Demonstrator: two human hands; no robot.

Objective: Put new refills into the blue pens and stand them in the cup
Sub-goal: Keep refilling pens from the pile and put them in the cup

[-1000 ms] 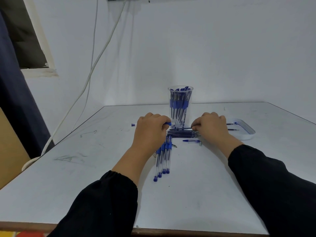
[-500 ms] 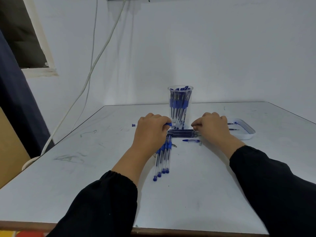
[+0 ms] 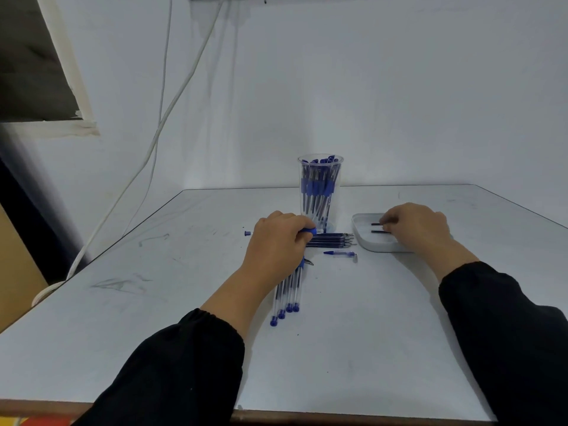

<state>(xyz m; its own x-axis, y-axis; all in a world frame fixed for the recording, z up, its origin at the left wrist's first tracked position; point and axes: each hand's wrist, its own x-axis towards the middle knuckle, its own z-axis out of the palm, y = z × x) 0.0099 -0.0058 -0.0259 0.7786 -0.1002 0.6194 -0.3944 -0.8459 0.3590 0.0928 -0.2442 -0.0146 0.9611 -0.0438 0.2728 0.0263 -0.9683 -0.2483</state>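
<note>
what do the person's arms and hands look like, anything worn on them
Both arms wear long black sleeves: the left sleeve ends in a gathered, elasticated cuff, and the right sleeve is of the same loose black cloth. The left hand and right hand are bare, with no gloves, rings or watch in view.

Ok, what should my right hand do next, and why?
Probably let go and come back to the refills for a new one: the right hand sits over the white tray touching a dark stick there, while the left hand holds a pen barrel.
</note>
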